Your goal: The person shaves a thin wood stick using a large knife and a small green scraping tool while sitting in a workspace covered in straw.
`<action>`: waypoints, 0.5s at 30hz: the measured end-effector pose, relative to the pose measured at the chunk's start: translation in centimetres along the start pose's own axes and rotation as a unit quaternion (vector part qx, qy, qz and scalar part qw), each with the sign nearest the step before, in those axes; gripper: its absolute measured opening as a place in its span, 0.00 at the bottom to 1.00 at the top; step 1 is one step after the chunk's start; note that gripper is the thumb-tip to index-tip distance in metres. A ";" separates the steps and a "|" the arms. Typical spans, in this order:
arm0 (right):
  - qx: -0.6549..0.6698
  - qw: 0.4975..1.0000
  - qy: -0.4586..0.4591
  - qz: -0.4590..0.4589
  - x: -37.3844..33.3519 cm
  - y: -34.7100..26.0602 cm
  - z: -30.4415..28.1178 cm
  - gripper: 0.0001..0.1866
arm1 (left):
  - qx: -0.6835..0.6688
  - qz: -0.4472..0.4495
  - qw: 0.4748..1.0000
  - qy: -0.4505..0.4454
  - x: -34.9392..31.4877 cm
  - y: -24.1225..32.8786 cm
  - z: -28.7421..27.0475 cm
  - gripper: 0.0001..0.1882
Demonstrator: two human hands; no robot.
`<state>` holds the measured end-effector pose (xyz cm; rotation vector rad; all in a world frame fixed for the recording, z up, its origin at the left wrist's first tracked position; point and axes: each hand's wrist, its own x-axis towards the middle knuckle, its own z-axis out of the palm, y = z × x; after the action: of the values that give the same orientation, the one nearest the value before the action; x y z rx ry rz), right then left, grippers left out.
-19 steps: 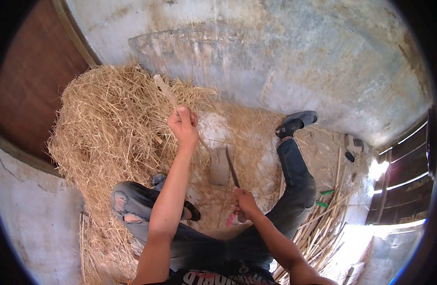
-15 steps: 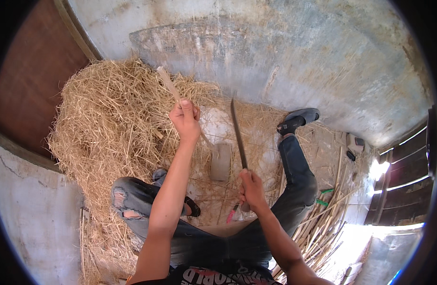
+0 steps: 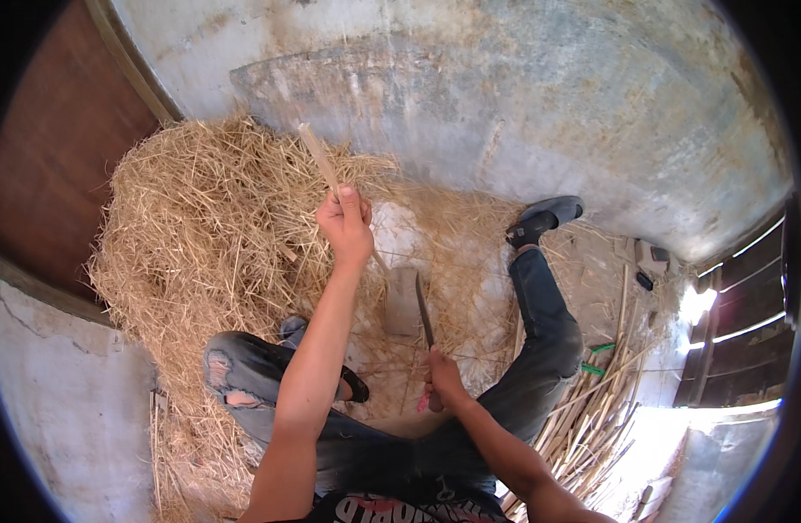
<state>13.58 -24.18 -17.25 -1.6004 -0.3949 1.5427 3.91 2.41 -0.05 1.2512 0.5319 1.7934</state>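
Slanting stick point(image 3: 319, 157): pale, flat and broad at its top end, it juts up out of the left fist; a thinner length runs below the fist toward the block, and from where I stand I cannot tell whether it touches there.
Left hand point(image 3: 346, 231): closed round the stick, thumb along it, the arm stretched well forward.
Right hand point(image 3: 444, 377): wrapped round the handle of a long knife point(image 3: 426, 315), closer to the body than the left.
Blade: dark and narrow, pointing away from the person, its far end over the block's right edge; contact is hard to judge.
Block point(image 3: 401, 302): grey-brown, rectangular, on the littered floor between the legs.
Pink thing point(image 3: 422, 403): small, just beside the right hand, too little showing to name.
Legs: spread wide in dark jeans point(image 3: 547, 318), torn at the left knee, the right foot in a dark shoe point(image 3: 555, 212) near the wall.
Straw heap point(image 3: 200, 218): big and loose, filling the left side against the stained wall point(image 3: 540, 105).
Cane bundle point(image 3: 583, 427): long thin pieces lying beyond the right leg, with green ties point(image 3: 594, 370) near its far end.
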 end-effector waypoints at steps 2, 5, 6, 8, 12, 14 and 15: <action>0.014 0.998 0.004 -0.057 0.9 -1.3 -0.4 0.25 | -0.009 -0.009 1.000 -0.006 -0.2 -0.2 0.0 0.26; 0.054 0.985 -0.006 -0.166 -1.5 -8.3 1.4 0.23 | 0.003 -0.011 1.000 0.014 0.2 -0.2 -0.5 0.26; 0.068 0.977 -0.006 -0.202 -2.4 -9.6 1.9 0.22 | -0.001 -0.015 1.000 0.014 0.2 -0.2 -0.4 0.26; 0.099 0.964 -0.009 -0.249 -4.1 -11.1 3.3 0.22 | -0.008 -0.022 1.000 0.016 0.2 -0.1 -0.4 0.26; -0.013 0.964 -0.044 -0.262 -2.3 -6.2 3.1 0.23 | -0.033 -0.006 0.999 -0.012 0.2 0.1 -0.1 0.24; -0.019 0.996 -0.052 -0.076 -1.5 -4.3 2.6 0.24 | -0.010 0.019 1.000 -0.018 0.1 0.0 0.3 0.24; -0.021 0.998 -0.054 0.019 -1.2 -3.7 2.0 0.25 | -0.027 0.006 1.000 -0.012 0.1 0.1 0.1 0.24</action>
<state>12.69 -22.15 -13.44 -1.5696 -0.4615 1.6649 3.94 2.40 0.09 1.2393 0.4596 1.7889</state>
